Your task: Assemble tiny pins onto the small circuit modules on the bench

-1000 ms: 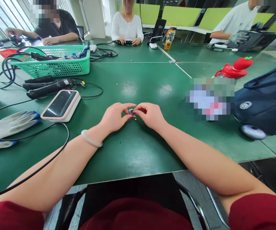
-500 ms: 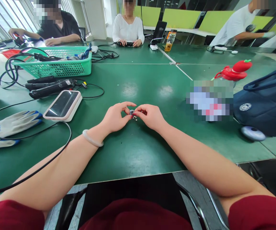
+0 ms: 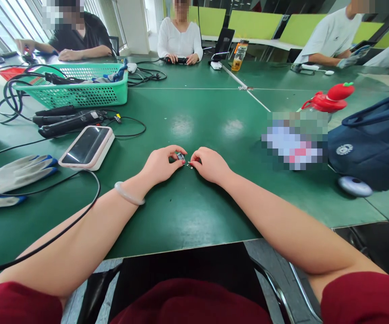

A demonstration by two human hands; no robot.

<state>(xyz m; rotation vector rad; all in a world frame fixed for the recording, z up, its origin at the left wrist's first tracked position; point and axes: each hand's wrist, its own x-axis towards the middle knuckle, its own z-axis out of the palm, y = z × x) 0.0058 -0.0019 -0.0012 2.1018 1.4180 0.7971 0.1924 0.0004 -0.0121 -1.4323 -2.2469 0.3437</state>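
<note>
Between thumb and fingers my left hand (image 3: 162,163) pinches a small dark-and-silver part (image 3: 180,156), too small to tell its kind. My right hand (image 3: 211,164) is closed, its fingertips at a small shiny metal piece (image 3: 190,166) low over the green table (image 3: 194,211). Whether that piece is lifted or rests on the surface is hard to see. A narrow gap separates the two hands. A pale bracelet (image 3: 129,195) circles my left wrist.
Left of my hands are a phone in a pink case (image 3: 87,147), work gloves (image 3: 15,180), black handheld devices (image 3: 71,121) with cables, and a green basket (image 3: 79,92). On the right stand a dark blue bag (image 3: 373,144) and a red-lidded bottle (image 3: 325,103). Other people sit across the table.
My hands have come slightly apart. The dark-and-silver part has shifted left with my left hand, while my right fingertips are lower, at the metal piece.
</note>
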